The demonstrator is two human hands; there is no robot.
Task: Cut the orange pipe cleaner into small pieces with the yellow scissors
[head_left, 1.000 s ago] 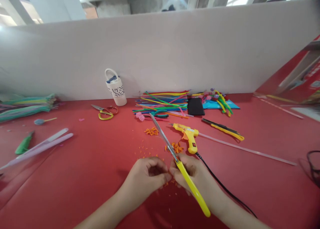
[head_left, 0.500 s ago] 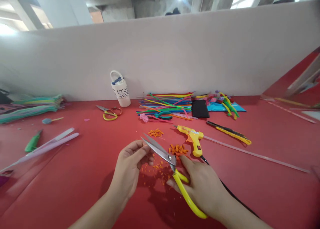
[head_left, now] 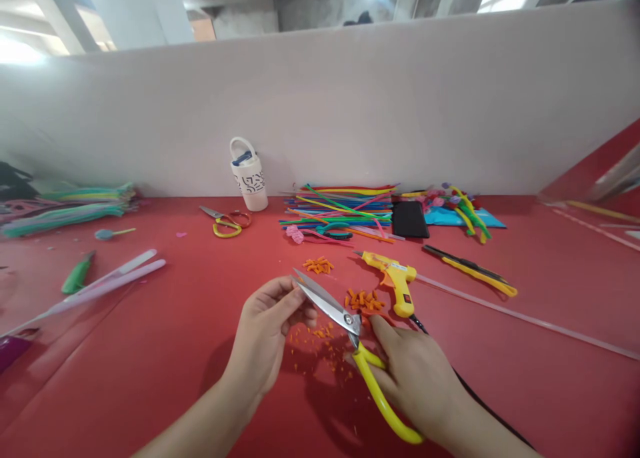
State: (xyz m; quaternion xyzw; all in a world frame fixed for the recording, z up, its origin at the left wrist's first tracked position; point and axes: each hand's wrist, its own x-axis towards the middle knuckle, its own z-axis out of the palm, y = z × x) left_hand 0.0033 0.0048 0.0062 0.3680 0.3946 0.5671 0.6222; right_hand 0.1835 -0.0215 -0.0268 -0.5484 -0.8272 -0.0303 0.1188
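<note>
My right hand (head_left: pixel 415 371) grips a pair of scissors (head_left: pixel 327 301) with one yellow handle and one orange-red handle. The blades point up and left and are nearly together. Their tips are at the fingertips of my left hand (head_left: pixel 267 325), which is closed in a pinch. A small orange pipe cleaner piece seems to be between those fingertips, mostly hidden by finger and blade. Beyond the blades are a small pile of short orange pieces (head_left: pixel 319 265) and a second pile (head_left: pixel 365 301) closer to my right hand. Fine orange scraps (head_left: pixel 325 351) are scattered under the scissors.
A yellow glue gun (head_left: pixel 397 281) with a long glue stick lies at right, by tweezers (head_left: pixel 470 269). Behind are bundled pipe cleaners (head_left: pixel 340 208), a black slab (head_left: pixel 410 219), a white cup (head_left: pixel 251 181) and other scissors (head_left: pixel 227 223). A green-handled tool (head_left: pixel 79 273) is at left.
The scissor blades have come closer together at my left fingertips. Both hands stay in nearly the same pose. The whole view has shifted slightly, so things appear farther right.
</note>
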